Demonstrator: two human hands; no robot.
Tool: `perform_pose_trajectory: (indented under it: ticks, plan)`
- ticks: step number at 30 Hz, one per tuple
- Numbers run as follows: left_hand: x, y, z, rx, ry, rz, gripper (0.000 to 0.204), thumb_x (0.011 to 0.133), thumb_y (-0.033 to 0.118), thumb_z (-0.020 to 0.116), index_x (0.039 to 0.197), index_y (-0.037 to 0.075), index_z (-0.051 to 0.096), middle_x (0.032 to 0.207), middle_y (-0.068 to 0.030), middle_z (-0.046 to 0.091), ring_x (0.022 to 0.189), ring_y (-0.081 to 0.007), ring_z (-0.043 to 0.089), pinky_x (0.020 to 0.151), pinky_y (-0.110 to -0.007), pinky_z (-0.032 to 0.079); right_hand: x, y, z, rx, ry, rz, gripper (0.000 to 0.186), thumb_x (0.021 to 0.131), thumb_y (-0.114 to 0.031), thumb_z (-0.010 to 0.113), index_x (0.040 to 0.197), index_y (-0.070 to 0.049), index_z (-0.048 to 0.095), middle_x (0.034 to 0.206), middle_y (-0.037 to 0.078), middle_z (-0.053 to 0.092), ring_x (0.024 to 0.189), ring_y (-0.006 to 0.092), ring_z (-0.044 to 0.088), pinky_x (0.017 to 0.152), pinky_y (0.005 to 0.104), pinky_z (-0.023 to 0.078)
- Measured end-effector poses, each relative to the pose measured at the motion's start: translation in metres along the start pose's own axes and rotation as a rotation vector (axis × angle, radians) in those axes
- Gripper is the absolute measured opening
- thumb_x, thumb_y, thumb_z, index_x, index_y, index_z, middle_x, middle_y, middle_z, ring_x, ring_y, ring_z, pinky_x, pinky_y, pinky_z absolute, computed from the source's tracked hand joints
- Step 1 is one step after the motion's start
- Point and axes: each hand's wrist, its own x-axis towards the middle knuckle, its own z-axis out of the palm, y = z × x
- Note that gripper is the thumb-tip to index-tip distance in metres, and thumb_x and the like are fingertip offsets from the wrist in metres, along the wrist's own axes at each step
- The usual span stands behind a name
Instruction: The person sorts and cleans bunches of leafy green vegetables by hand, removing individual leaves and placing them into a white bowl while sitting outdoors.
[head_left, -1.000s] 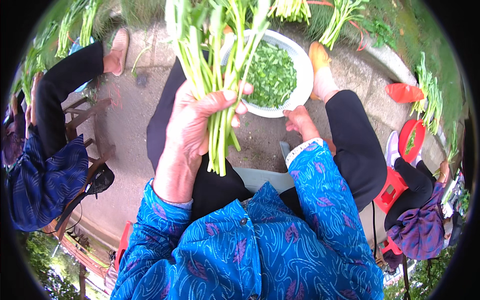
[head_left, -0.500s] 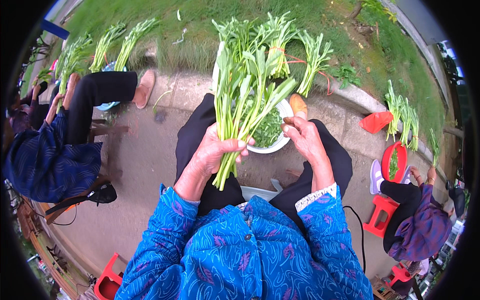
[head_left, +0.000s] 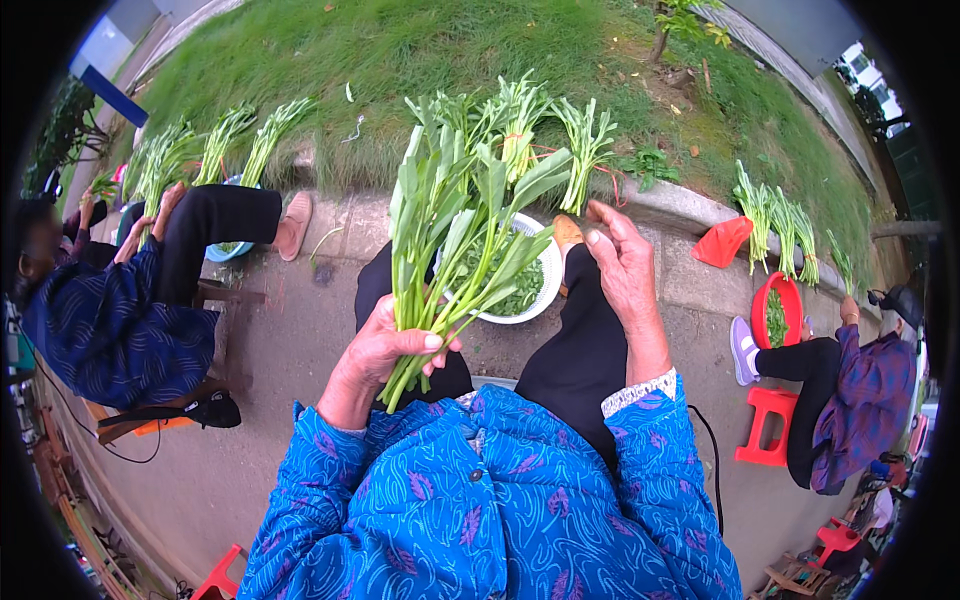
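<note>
My left hand [head_left: 378, 350] is closed round the lower stems of a bunch of leafy green vegetable stalks [head_left: 428, 230], held upright with leaves fanning up and to the right. My right hand [head_left: 630, 268] is raised to the right of the bunch, thumb and forefinger a little apart, nothing visible between them. Beyond and below the bunch, between my knees, stands a white plastic basket [head_left: 552, 285] of loose green leaves [head_left: 518, 288]. The bunch partly hides the basket's left side.
Tied bundles of greens [head_left: 518, 125] stand by the grass edge ahead. At left sits a person [head_left: 120, 320] beside a blue basin [head_left: 228, 250]. Another person [head_left: 865, 405] sits at right near a red basin [head_left: 797, 292] and a red stool [head_left: 765, 430]. A stone kerb [head_left: 670, 205] crosses ahead.
My right hand has risen and moved right, away from the bunch, and its thumb and forefinger have parted. My left hand has shifted slightly left and down with the stalks. The view has tilted.
</note>
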Motion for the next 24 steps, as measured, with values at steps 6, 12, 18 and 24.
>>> perform_pose_trajectory:
  ticks: [6,12,18,24]
  plan:
    - [-0.018,0.002,0.000,-0.006,-0.041,0.009,0.049,0.070,0.006,0.074,0.113,-0.004,0.051,0.084,-0.0243,0.066,0.059,-0.0234,0.065,0.048,-0.030,0.051,0.014,-0.035,0.001,-0.101,-0.009,-0.222,0.049,0.088,-0.001,0.058,0.136,-0.009,0.051,0.135,0.012,0.050,0.100,0.0208,0.063,0.084,0.0313,0.051]
    - [-0.027,0.000,0.000,-0.004,-0.080,-0.007,0.048,0.071,0.004,0.073,0.114,-0.003,0.052,0.086,-0.0249,0.067,0.060,-0.0231,0.065,0.048,-0.029,0.052,0.017,-0.049,0.014,-0.243,0.055,-0.407,0.019,0.086,0.000,0.059,0.104,-0.002,0.064,0.101,0.015,0.063,0.092,0.0310,0.064,0.076,0.0355,0.052]
    - [-0.033,-0.001,0.003,0.002,-0.074,0.001,0.049,0.071,0.005,0.074,0.114,-0.003,0.052,0.085,-0.0239,0.066,0.059,-0.0221,0.065,0.048,-0.028,0.051,0.014,-0.049,0.013,-0.427,0.046,-0.455,0.007,0.084,-0.002,0.061,0.090,-0.004,0.064,0.084,0.011,0.061,0.079,0.0323,0.062,0.066,0.0382,0.050]
    - [-0.041,-0.003,0.005,-0.003,-0.036,0.003,0.046,0.072,0.006,0.074,0.112,-0.003,0.053,0.083,-0.0221,0.066,0.058,-0.0210,0.064,0.047,-0.028,0.051,0.015,-0.025,0.032,-0.308,0.167,-0.381,0.008,0.087,-0.009,0.059,0.082,-0.005,0.065,0.075,0.009,0.063,0.062,0.0252,0.060,0.056,0.0350,0.048]
